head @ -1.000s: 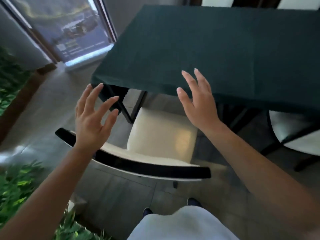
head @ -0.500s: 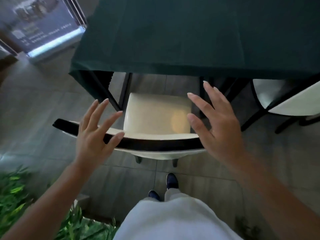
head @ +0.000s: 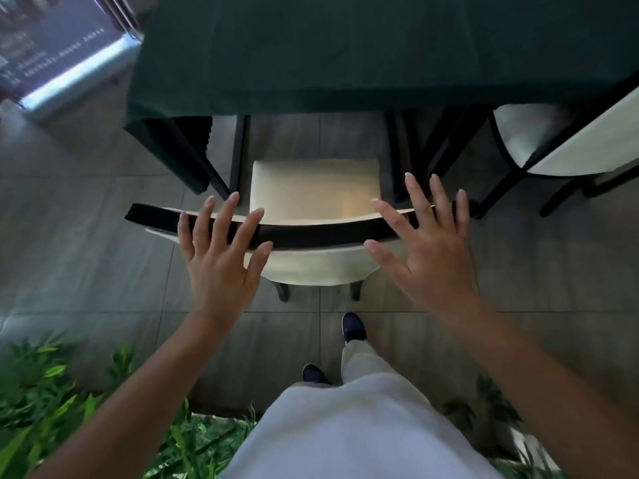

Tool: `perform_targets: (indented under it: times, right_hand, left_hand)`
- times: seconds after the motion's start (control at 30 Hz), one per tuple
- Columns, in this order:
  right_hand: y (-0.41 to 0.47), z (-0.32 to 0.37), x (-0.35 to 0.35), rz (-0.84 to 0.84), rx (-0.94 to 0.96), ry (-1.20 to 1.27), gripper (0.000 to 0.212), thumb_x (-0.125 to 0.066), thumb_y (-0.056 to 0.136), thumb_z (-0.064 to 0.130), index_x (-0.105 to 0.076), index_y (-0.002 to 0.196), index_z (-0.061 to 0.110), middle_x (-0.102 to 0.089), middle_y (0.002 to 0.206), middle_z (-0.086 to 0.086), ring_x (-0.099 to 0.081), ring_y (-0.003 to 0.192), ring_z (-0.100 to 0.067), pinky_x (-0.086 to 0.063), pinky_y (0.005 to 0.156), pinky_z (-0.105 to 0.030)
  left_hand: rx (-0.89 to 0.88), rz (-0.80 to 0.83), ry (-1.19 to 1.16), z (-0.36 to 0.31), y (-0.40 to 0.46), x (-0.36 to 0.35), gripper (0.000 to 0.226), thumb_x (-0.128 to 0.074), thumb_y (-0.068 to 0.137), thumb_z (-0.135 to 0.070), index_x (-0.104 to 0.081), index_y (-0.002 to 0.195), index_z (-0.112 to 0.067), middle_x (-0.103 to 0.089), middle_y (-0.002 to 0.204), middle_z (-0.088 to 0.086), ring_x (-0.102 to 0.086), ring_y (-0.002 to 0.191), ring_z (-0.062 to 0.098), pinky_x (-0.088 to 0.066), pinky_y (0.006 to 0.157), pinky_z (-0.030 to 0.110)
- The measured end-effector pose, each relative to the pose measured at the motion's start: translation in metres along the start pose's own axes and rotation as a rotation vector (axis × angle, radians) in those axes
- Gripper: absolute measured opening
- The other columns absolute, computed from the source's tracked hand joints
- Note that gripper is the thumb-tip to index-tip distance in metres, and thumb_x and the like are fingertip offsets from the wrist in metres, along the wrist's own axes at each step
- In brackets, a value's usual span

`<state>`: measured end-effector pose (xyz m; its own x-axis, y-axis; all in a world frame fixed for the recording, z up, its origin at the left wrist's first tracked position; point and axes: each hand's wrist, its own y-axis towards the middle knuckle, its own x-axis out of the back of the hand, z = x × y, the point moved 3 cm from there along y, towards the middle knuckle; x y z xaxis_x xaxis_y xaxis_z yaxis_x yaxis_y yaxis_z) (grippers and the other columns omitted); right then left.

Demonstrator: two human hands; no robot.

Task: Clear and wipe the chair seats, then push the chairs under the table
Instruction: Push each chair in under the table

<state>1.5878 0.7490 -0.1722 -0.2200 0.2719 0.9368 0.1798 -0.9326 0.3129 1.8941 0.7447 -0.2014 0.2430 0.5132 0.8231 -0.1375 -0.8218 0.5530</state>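
Observation:
A chair with a cream seat [head: 313, 188] and a black top rail [head: 311, 233] stands in front of me, facing the table [head: 345, 57] with its dark green cloth. The seat is bare and its front edge lies just short of the table edge. My left hand [head: 221, 261] hovers with fingers spread over the left part of the rail. My right hand [head: 428, 247] is spread over the right end of the rail. Neither hand grips anything; whether they touch the rail I cannot tell.
A second cream chair [head: 560, 140] sits at the right, partly under the table. Black table legs [head: 238, 150] flank the near chair. Green plants [head: 52, 392] grow along the lower left. A glass door [head: 52, 53] is at the upper left. My shoes [head: 352, 326] are on grey floor tiles.
I have stepped up behind the chair. Both hands have come down from above the table edge to the chair's top rail, fingers still spread.

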Motion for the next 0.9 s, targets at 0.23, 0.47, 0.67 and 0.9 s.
perform_targets:
  times: [0.23,0.47,0.67,0.9]
  right_hand:
    - [0.004,-0.002,-0.017,-0.155,-0.038,-0.012,0.061,-0.038,0.099,0.074,-0.064,0.135,0.032,-0.053,0.150,-0.005,-0.038,0.148,-0.031,-0.011,0.126,-0.055]
    - [0.019,0.000,-0.026,-0.277,-0.007,0.004,0.056,-0.046,0.098,0.072,-0.067,0.131,0.031,-0.062,0.137,-0.003,-0.047,0.139,-0.030,-0.019,0.122,-0.056]
    - [0.051,-0.006,-0.019,-0.345,0.004,0.033,0.051,-0.049,0.098,0.070,-0.072,0.119,0.029,-0.067,0.116,0.003,-0.052,0.132,-0.026,-0.017,0.123,-0.057]
    - [0.096,-0.047,-0.013,-0.384,0.089,0.095,0.046,-0.056,0.097,0.067,-0.075,0.118,0.030,-0.069,0.108,0.003,-0.060,0.115,-0.023,-0.032,0.113,-0.056]
  left_hand:
    - [-0.017,-0.079,0.002,0.004,0.005,-0.007,0.042,-0.046,0.106,-0.050,-0.070,0.130,-0.024,-0.055,0.149,0.004,-0.043,0.143,0.035,-0.026,0.117,0.065]
    - [-0.143,-0.171,0.002,0.022,0.023,-0.013,0.043,-0.047,0.104,-0.051,-0.075,0.121,-0.024,-0.064,0.139,0.003,-0.057,0.127,0.031,-0.038,0.107,0.056]
    - [-0.173,-0.248,-0.014,0.026,0.056,-0.022,0.035,-0.054,0.103,-0.048,-0.071,0.128,-0.030,-0.062,0.142,-0.003,-0.059,0.114,0.026,-0.039,0.103,0.049]
    - [-0.177,-0.290,0.002,0.009,0.090,-0.042,0.035,-0.057,0.102,-0.045,-0.064,0.133,-0.032,-0.059,0.145,-0.002,-0.053,0.123,0.025,-0.037,0.103,0.048]
